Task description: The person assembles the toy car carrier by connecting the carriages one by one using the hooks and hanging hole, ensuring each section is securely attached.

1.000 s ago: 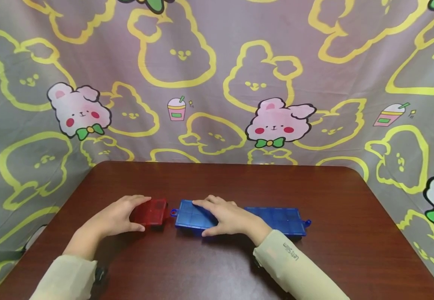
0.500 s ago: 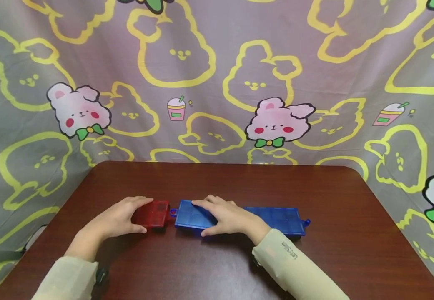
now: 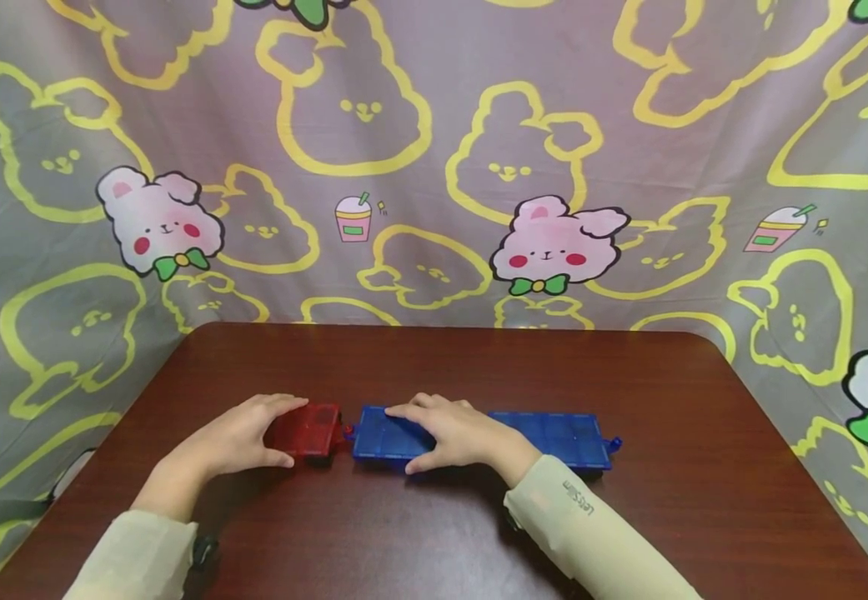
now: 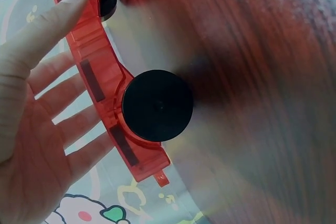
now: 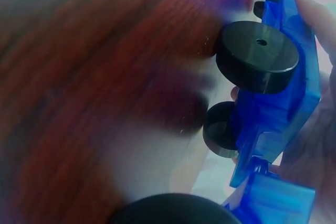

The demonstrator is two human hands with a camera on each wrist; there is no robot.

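Note:
A see-through red toy car base (image 3: 317, 431) with black wheels stands on the table. My left hand (image 3: 234, 437) grips it from its left end, thumb on the near side and fingers along the far side. Right of it is a see-through blue toy car base (image 3: 383, 435), held by my right hand (image 3: 462, 435) between thumb and fingers. A small coupling (image 3: 348, 432) bridges the red and blue bases; whether it is fully hooked I cannot tell. Black wheels (image 5: 257, 56) show under the blue base in the right wrist view. My right hand hides part of the blue base's top.
A second blue car base (image 3: 561, 439) continues the row to the right, with a small hitch (image 3: 614, 443) at its right end. Everything stands on a dark brown table (image 3: 373, 533). A patterned curtain (image 3: 418, 192) hangs behind the table's far edge.
My left hand has shifted the red car base slightly right. The left end of the blue car base, higher before, has come down, and its loop now meets the red base's coupling.

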